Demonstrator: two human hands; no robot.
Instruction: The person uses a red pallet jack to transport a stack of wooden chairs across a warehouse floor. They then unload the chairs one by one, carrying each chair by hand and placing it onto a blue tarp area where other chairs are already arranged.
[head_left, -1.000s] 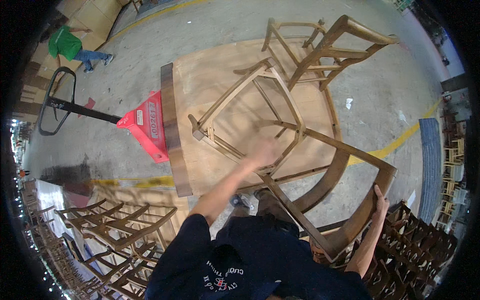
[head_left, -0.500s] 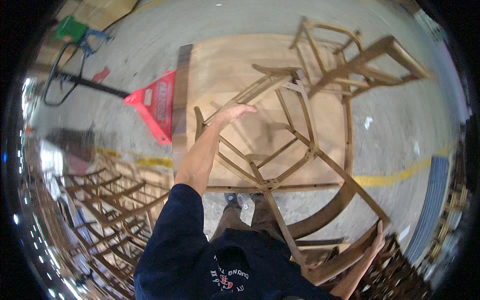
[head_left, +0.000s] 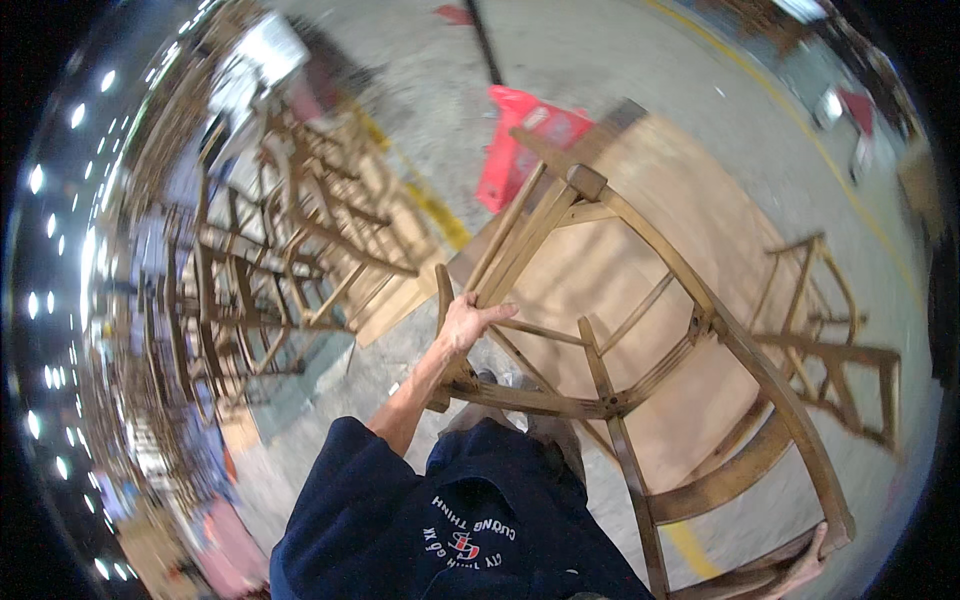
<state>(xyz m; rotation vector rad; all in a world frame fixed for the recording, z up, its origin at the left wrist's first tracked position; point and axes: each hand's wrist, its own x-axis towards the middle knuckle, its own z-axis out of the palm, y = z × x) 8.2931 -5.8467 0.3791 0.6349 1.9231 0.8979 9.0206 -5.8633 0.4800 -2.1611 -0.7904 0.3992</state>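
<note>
A brown wooden chair frame [head_left: 655,395] without a seat panel is held up on its side in front of my body. My left hand [head_left: 470,325] is closed round a seat rail, its thumb lying along the wood. At the lower right, my right hand [head_left: 808,566] grips the end of the chair's back, near the top rail; some of its fingers are hidden behind the wood. The curved middle slat [head_left: 725,475] of the back lies between my hands' sides of the frame. Beneath the chair is a flat wooden board platform [head_left: 690,170].
A red pallet jack [head_left: 535,135] stands at the platform's far left end. Another chair frame [head_left: 835,345] rests on the right side. Several stacked chair frames [head_left: 290,240] stand on the left, by a yellow floor line [head_left: 437,213]. Grey concrete floor [head_left: 640,60] surrounds the platform.
My view and body have turned left, bringing the stacked chairs further into sight. The chair frame has come off the platform, lifted closer, with both hands still holding it.
</note>
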